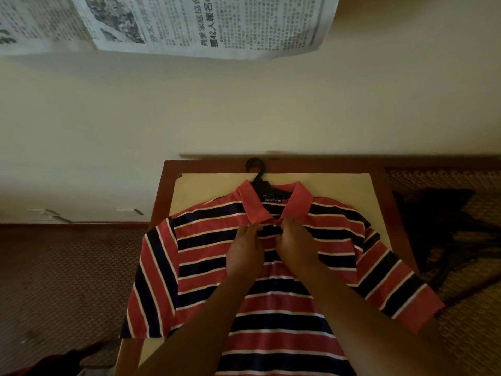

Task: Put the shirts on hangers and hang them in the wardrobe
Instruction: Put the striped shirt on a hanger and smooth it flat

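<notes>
A: Item one, striped polo shirt (271, 283): red, navy and white bands, red collar, lying face up and flat on the surface (339, 185), sleeves spread over both side edges.

B: Hanger?

A: Item two, black hanger (257, 176): I see it inside the neck opening, hook poking out past the collar toward the wall.

B: Hands?

A: Left hand (244, 251): fingertips pinching the placket just below the collar. Right hand (296, 240): fingers curled on the other side of the same placket, both hands almost touching.

B: Surroundings?

A: Item three, dark garment (439, 232): heaped on the woven mat to the right. Item four, newspaper (189, 23): sheets fixed on the wall above.
</notes>
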`<control>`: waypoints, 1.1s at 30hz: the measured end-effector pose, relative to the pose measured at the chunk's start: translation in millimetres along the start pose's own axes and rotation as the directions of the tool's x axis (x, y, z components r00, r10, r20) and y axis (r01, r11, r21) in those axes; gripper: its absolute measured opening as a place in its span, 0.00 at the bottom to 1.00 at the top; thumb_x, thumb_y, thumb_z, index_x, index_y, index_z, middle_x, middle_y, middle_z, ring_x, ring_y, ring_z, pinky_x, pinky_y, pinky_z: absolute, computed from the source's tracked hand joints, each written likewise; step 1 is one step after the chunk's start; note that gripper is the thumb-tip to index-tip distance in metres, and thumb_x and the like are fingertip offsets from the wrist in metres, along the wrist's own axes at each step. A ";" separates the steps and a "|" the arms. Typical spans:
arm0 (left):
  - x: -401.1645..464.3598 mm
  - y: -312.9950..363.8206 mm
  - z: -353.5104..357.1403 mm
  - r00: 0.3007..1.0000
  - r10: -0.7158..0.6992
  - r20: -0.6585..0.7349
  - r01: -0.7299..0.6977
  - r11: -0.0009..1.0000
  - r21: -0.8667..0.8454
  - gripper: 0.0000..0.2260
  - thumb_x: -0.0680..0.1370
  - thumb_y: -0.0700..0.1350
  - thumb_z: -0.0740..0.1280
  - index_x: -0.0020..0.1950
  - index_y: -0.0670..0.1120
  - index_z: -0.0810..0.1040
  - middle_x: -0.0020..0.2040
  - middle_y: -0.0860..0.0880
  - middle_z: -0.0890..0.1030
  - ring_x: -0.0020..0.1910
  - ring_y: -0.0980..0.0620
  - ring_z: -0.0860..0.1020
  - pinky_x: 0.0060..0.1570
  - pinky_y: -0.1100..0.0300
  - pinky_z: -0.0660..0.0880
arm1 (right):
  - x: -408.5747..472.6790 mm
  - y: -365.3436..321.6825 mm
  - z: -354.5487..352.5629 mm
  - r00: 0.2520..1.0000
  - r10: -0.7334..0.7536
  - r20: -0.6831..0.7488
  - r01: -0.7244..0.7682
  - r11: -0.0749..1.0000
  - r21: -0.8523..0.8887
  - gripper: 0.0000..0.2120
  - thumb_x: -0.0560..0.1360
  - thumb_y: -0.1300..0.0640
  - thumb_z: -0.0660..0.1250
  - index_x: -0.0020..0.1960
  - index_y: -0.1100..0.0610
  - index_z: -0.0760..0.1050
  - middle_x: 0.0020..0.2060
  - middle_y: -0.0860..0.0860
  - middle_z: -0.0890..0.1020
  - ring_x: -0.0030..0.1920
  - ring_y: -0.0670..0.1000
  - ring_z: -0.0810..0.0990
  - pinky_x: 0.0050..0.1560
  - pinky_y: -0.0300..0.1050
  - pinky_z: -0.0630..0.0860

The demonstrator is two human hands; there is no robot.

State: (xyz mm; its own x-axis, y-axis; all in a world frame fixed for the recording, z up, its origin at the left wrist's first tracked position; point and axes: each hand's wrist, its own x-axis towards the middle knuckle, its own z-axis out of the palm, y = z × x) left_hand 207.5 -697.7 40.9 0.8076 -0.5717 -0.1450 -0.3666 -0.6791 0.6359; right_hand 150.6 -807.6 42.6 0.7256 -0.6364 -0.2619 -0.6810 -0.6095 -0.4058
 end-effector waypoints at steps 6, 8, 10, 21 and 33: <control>20.6 8.9 5.1 0.996 0.086 0.023 -0.088 0.990 0.112 0.10 0.82 0.46 0.58 0.60 0.49 0.76 0.59 0.52 0.74 0.49 0.55 0.76 0.44 0.64 0.75 | 3.3 6.7 -5.8 0.986 0.156 -0.066 -0.128 0.943 0.308 0.07 0.79 0.56 0.63 0.45 0.58 0.72 0.39 0.53 0.78 0.40 0.51 0.76 0.38 0.41 0.69; 25.7 13.1 7.4 0.998 0.067 0.015 -0.068 0.988 0.135 0.09 0.82 0.47 0.59 0.57 0.48 0.76 0.57 0.52 0.74 0.47 0.54 0.76 0.44 0.60 0.77 | 3.8 6.2 -8.0 0.980 0.179 -0.093 -0.133 0.921 0.366 0.08 0.79 0.55 0.63 0.45 0.58 0.73 0.39 0.52 0.78 0.39 0.50 0.76 0.38 0.39 0.69; 30.1 19.0 9.4 0.999 0.033 0.021 -0.036 0.988 0.152 0.09 0.82 0.48 0.59 0.56 0.48 0.76 0.56 0.52 0.74 0.46 0.54 0.77 0.45 0.57 0.78 | 4.5 4.7 -10.1 0.975 0.190 -0.115 -0.129 0.906 0.404 0.08 0.80 0.55 0.62 0.44 0.58 0.73 0.36 0.50 0.76 0.36 0.47 0.74 0.34 0.36 0.66; 37.1 28.3 18.5 0.989 -0.139 0.049 0.143 0.986 -0.090 0.06 0.80 0.43 0.62 0.47 0.48 0.78 0.44 0.51 0.79 0.39 0.54 0.78 0.42 0.60 0.79 | 1.7 -1.2 -9.1 0.949 0.280 -0.144 -0.160 0.823 0.545 0.04 0.79 0.60 0.63 0.45 0.57 0.73 0.39 0.50 0.76 0.38 0.47 0.74 0.35 0.32 0.67; 30.4 34.0 7.9 0.900 -0.375 0.221 0.426 0.654 -0.625 0.08 0.80 0.41 0.63 0.45 0.45 0.81 0.41 0.47 0.83 0.42 0.49 0.83 0.40 0.62 0.81 | 2.6 -8.5 -3.3 0.970 0.214 -0.117 -0.106 0.801 0.590 0.10 0.79 0.58 0.62 0.42 0.57 0.77 0.34 0.49 0.78 0.35 0.46 0.76 0.34 0.34 0.69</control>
State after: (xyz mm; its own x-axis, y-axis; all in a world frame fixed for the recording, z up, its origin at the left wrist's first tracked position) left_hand 216.0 -741.8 52.2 0.7621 -0.3618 -0.5369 0.3931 -0.4004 0.8278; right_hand 157.9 -805.6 48.2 0.5464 -0.8028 -0.2386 -0.5637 -0.1418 -0.8137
